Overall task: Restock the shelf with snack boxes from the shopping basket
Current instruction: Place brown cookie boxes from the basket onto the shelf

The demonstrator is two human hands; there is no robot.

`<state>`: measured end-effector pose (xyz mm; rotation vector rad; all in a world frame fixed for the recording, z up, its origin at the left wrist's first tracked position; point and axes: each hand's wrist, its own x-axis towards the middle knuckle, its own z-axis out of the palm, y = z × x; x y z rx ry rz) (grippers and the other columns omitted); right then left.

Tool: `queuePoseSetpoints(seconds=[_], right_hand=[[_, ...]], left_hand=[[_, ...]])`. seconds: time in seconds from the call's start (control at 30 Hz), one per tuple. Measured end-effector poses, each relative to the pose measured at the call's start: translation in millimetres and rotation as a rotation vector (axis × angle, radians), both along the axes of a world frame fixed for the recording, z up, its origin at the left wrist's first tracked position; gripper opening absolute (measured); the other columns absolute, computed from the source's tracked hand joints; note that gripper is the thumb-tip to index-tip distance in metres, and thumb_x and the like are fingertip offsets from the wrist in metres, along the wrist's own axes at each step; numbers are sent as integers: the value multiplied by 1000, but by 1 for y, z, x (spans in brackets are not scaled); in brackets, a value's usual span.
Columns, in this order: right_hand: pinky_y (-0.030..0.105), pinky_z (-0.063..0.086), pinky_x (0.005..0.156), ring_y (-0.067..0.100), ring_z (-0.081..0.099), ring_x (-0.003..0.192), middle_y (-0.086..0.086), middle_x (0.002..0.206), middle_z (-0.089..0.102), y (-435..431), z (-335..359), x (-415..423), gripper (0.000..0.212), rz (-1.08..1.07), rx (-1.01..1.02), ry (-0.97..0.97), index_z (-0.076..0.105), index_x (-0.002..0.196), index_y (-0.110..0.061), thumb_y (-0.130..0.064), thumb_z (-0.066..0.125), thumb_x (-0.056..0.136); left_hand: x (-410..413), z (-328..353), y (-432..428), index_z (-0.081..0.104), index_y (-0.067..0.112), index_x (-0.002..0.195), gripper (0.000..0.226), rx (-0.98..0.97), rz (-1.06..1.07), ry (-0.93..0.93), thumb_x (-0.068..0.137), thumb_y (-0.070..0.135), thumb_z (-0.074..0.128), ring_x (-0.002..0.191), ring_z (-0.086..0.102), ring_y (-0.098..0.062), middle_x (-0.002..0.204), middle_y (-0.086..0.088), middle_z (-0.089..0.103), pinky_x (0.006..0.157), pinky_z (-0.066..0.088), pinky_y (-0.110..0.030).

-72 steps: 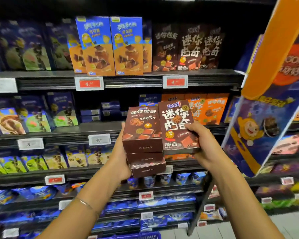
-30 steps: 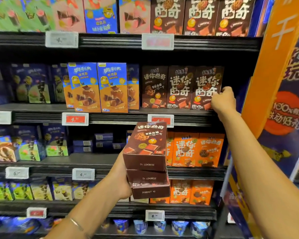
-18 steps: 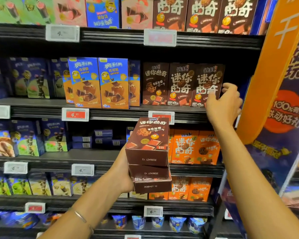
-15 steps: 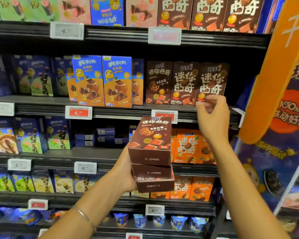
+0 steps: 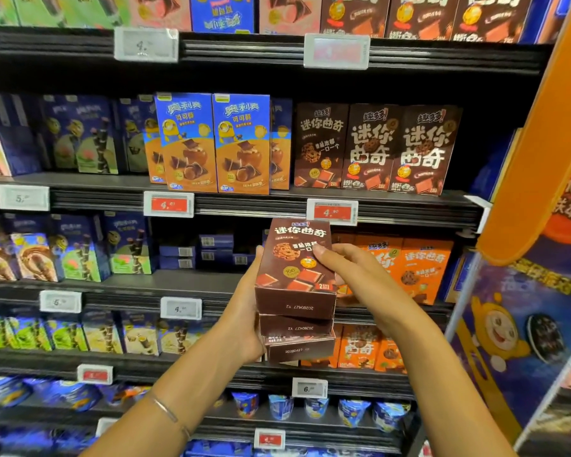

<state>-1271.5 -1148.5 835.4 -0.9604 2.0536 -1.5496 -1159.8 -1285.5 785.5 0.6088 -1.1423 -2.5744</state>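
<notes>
Grip, left: the stack of brown snack boxes [image 5: 297, 328] is clasped along its left side by the left hand [image 5: 244, 311], with the fingers curled round it. Three boxes are counted, their bottom flaps turned toward the camera.

Grip, right: the top box [image 5: 295, 258] is pinched by the right hand [image 5: 360, 282]. The thumb is laid on the printed face; the other fingers are hidden behind the carton.

Location: the stack is held in the air before the shelving, below the red price tag [image 5: 332, 212] and just left of the orange boxes [image 5: 422, 268]. No ledge is touched by it. The basket is not in view.

Destination, as judged: the matching brown row [image 5: 376, 150] on the shelf [image 5: 409, 201] above. Three cartons stand upright there, and dark space is seen beside the right end.

Step in hand, as judged: one carton is being separated from the stack for placement.

Next move, as judged: the top box is to be lifted clear while the two lower ones are steadied by the left hand. It is then to be raised over the shelf lip and set upright by the row, face outward.
</notes>
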Motion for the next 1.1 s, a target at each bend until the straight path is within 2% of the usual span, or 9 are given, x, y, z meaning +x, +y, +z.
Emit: queuePoseSetpoints(seconds=[0.07,0.17,0.3,0.37,0.57,0.73,0.8,0.93,1.1], right_hand=[[25,55,65,10,72,96,-5,111,73,-1,1,0,57,-12,0,-6,57,130,-24,-60,66,87],[32,61,71,15,73,95,3,114,72,-2,8,0,48,-16,-51,-10,59,129,-18,-44,71,90],[15,52,51,5,74,74,-5,93,76,-1,31,-5,33,-20,-217,20,62,122,-20,-29,71,92],[15,50,48,2,73,69,-9,89,75,-2,48,-11,28,-60,-322,30,61,119,-20,-23,70,93],[23,57,61,5,73,89,-3,109,70,-26,88,-49,33,-277,-553,166,58,125,-17,-19,68,93],[22,52,67,13,68,104,0,119,66,-53,96,-85,36,-351,-570,210,56,126,-19,-21,70,93],[21,53,65,14,67,105,-1,119,66,-62,96,-94,36,-381,-552,246,55,125,-20,-19,71,92],[39,59,88,14,65,104,-5,117,63,-74,90,-99,36,-443,-490,318,59,125,-18,-19,72,91],[31,58,86,0,64,87,-8,115,63,-84,87,-95,38,-483,-427,450,59,129,-18,-23,70,93]], left_hand=[[2,0,-3,63,14,145,89,-19,-37,37,85,79,67,138,55,-38,145,-15,63,125,31,-58],[5,-3,-9,69,15,139,82,-67,-7,71,87,79,65,133,61,-41,141,-18,67,118,43,-58],[12,0,-13,85,22,108,65,-99,32,10,81,77,65,98,80,-33,117,-15,79,70,65,-43],[15,0,-14,87,22,96,60,-87,44,12,79,77,67,90,81,-33,110,-15,80,63,64,-43],[20,1,-12,87,22,85,57,-80,92,-14,82,75,66,84,81,-32,103,-14,82,57,63,-42],[26,3,-8,87,24,83,56,-95,94,-19,80,76,65,80,81,-29,101,-12,82,53,62,-38],[27,4,-8,87,25,84,56,-109,98,-38,82,77,64,82,81,-29,102,-12,82,53,62,-38],[30,5,-9,87,28,88,56,-135,112,-65,83,79,63,87,81,-29,105,-10,82,56,63,-38],[32,4,-9,87,27,88,58,-137,101,-80,83,79,63,87,81,-28,104,-10,82,56,63,-38]])
